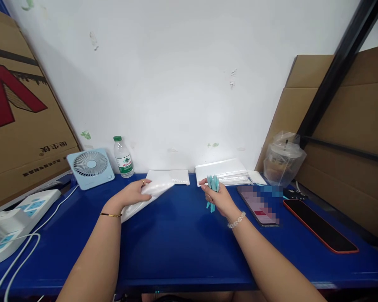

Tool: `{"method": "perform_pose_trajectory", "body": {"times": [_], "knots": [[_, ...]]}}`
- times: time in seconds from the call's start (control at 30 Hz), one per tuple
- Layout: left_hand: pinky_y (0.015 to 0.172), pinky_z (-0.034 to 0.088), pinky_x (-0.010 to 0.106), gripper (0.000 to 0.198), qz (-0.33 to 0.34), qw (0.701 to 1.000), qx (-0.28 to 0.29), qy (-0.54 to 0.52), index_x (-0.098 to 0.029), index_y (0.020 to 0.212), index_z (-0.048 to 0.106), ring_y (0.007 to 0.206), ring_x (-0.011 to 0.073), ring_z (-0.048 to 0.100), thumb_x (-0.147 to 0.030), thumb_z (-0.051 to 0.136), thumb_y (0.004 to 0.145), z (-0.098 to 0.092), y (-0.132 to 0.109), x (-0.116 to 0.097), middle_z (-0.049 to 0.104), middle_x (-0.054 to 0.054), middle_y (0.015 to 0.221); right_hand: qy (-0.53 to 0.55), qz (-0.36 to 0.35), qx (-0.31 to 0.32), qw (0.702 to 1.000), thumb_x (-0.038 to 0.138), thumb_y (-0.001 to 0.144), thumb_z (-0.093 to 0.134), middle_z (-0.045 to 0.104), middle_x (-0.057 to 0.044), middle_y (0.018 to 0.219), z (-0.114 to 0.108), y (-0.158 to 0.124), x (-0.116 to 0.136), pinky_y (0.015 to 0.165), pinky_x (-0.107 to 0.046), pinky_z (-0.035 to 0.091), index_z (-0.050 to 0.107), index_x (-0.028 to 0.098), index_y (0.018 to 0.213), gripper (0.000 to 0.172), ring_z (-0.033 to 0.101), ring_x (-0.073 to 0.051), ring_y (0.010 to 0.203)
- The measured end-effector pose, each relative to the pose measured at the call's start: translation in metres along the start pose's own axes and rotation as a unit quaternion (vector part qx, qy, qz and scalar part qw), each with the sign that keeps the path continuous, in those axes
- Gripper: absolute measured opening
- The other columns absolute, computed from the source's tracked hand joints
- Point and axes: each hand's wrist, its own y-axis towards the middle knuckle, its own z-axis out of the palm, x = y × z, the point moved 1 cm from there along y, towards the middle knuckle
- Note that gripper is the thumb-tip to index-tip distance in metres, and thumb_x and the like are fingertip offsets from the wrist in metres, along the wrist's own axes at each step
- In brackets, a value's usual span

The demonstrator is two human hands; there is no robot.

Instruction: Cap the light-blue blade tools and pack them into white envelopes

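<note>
My left hand (134, 195) is closed on a glossy white plastic bag (156, 190), its thumb lying across the top. The bag tilts, its far corner pointing right. In my right hand (217, 199), curled fingers grip a bunch of slim turquoise plastic pieces (213, 183); they stick out above and below the fist, and their exact kind is unclear. Behind my left hand, a flat white packet (181, 176) lies by the wall. Just beyond my right hand rests a stack of white bags (222, 168).
On the blue table (182, 247) stand a light-blue fan (91, 167), a water bottle (123, 159) and a power strip (34, 209) with white cables. At right are a phone (258, 205), an orange-edged phone (321, 226) and a bagged drink cup (282, 161). Cardboard flanks both sides.
</note>
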Motion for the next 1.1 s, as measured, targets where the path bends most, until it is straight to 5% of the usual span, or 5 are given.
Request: {"method": "perform_pose_trajectory", "body": {"times": [0.13, 0.33, 0.57, 0.87, 1.1], "knots": [[0.079, 0.051, 0.034, 0.048, -0.046, 0.907, -0.130, -0.397, -0.018, 0.111, 0.054, 0.088, 0.0224, 0.064, -0.031, 0.065, 0.066, 0.022, 0.009, -0.031, 0.067, 0.007, 0.100, -0.125, -0.069, 0.019, 0.990, 0.043, 0.075, 0.064, 0.043, 0.005, 0.058, 0.006, -0.014, 0.019, 0.047, -0.023, 0.034, 0.060, 0.020, 0.092, 0.029, 0.039, -0.009, 0.048], [0.058, 0.055, 0.036, 0.032, -0.207, 0.690, -0.056, -0.691, -0.009, 0.101, 0.056, 0.059, 0.0225, 0.065, -0.030, 0.048, 0.078, 0.086, 0.025, -0.058, 0.067, 0.009, 0.069, -0.318, -0.161, 0.076, 0.931, 0.040, 0.065, 0.072, 0.061, 0.001, 0.074, 0.029, -0.029, 0.023, 0.058, -0.025, 0.042, 0.053, 0.025, 0.116, 0.056, 0.055, -0.014, 0.060], [0.072, 0.054, 0.040, 0.036, -0.210, 0.655, 0.045, -0.724, -0.011, 0.096, 0.056, 0.075, 0.0254, 0.067, -0.042, 0.058, 0.077, 0.113, 0.010, -0.069, 0.068, 0.011, 0.080, -0.456, -0.182, 0.073, 0.868, 0.016, 0.071, 0.058, 0.069, -0.002, 0.085, 0.026, -0.023, 0.011, 0.068, -0.027, 0.041, 0.063, 0.024, 0.098, 0.028, 0.062, -0.018, 0.074], [0.070, 0.052, 0.035, 0.027, -0.146, 0.616, 0.059, -0.772, -0.009, 0.091, 0.058, 0.069, 0.0208, 0.064, -0.032, 0.051, 0.079, 0.112, 0.009, -0.067, 0.068, 0.010, 0.078, 0.079, -0.211, -0.070, 0.972, 0.039, 0.088, 0.049, 0.042, 0.005, 0.050, 0.027, -0.030, 0.074, 0.049, -0.027, 0.039, 0.054, 0.022, 0.080, 0.019, 0.043, -0.011, 0.045], [0.071, 0.051, 0.034, 0.034, -0.134, 0.599, 0.079, -0.785, -0.008, 0.092, 0.059, 0.071, 0.0215, 0.064, -0.036, 0.043, 0.081, 0.115, 0.002, -0.076, 0.067, 0.009, 0.077, 0.018, -0.227, 0.021, 0.973, 0.039, 0.089, 0.047, 0.053, 0.003, 0.054, 0.064, -0.029, 0.065, 0.061, -0.032, 0.045, 0.054, 0.023, 0.082, 0.019, 0.052, -0.014, 0.053]]}}
